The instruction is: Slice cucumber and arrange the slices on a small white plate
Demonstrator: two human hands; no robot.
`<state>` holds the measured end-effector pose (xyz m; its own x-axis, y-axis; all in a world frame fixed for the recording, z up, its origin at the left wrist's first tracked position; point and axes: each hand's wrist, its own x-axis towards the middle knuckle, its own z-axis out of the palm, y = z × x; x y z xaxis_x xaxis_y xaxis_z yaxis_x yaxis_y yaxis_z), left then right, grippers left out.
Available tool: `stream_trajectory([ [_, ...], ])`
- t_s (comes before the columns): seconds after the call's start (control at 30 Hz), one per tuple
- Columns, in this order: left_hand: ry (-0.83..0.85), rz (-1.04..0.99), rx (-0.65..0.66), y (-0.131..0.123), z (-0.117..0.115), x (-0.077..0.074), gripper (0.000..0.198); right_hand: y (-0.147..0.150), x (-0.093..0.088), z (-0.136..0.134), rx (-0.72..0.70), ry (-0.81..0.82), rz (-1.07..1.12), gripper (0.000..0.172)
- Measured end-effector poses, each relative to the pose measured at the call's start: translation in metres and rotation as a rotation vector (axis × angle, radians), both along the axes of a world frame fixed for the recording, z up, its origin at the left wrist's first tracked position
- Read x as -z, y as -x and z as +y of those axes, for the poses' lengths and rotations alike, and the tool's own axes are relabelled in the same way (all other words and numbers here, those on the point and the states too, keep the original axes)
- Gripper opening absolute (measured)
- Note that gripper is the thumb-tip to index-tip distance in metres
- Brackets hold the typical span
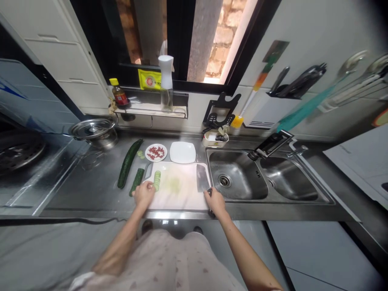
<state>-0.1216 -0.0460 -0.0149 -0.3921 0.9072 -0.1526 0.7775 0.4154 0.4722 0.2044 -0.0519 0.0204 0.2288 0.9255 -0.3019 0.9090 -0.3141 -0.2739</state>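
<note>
On the white cutting board (186, 198), a row of cucumber slices (157, 178) lies along the left side. My left hand (144, 195) is curled at the near end of that row, fingertips pinched on the slices. In my right hand (216, 202) is the dark handle of a kitchen knife (202, 178), its broad blade flat over the board's right side. Left of the board are a cut cucumber piece (137, 182), beside my left hand, and a long whole cucumber (129, 163). A damp greenish patch marks the middle of the board.
Behind the board stand a plate of chopped red-and-white pieces (156, 148) and a white square plate (182, 148). Some small cucumber bits (141, 154) lie nearby. A double sink (239, 188) is to the right, a lidded steel pot (100, 135) at back left.
</note>
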Motion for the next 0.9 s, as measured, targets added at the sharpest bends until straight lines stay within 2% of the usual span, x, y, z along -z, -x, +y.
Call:
stream_trajectory([
  [0.2, -0.074, -0.044, 0.036, -0.020, 0.021, -0.007, 0.023, 0.005, -0.011, 0.003, -0.119, 0.161, -0.210, 0.042],
  [0.37, -0.070, -0.126, 0.078, -0.040, 0.056, -0.011, 0.028, 0.005, -0.011, 0.005, -0.146, 0.186, -0.242, 0.041],
  [0.57, -0.010, -0.281, 0.045, -0.051, 0.097, -0.006, 0.034, 0.004, -0.019, 0.015, -0.143, 0.172, -0.231, 0.041],
  [0.73, 0.018, -0.331, 0.011, -0.059, 0.126, 0.000, 0.040, 0.006, -0.028, 0.061, -0.088, -0.016, -0.116, 0.043],
  [0.9, 0.047, -0.398, -0.003, -0.067, 0.145, 0.000, 0.036, 0.022, -0.019, 0.127, -0.016, -0.012, 0.067, 0.043],
])
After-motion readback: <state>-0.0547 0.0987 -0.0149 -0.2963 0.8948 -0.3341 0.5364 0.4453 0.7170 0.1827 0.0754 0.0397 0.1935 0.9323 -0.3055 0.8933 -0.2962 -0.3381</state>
